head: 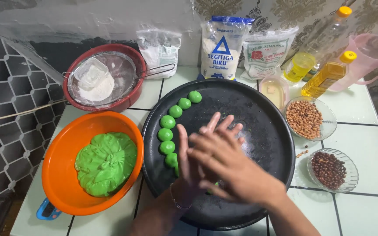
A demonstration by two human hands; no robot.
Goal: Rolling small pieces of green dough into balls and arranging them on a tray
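A sliver of green dough (212, 187) peeks out between the palms, seemingly pressed there, though most of it is hidden. The right hand (232, 168) lies flat across the left hand (193, 161), fingers of both stretched straight, above the round black tray (267, 126). A curved row of green dough balls (167, 134) sits on the tray's left side. Beside it, an orange bowl (62, 175) holds a green dough mass (106, 162). Two glass dishes of peanuts (304, 119) stand to the right.
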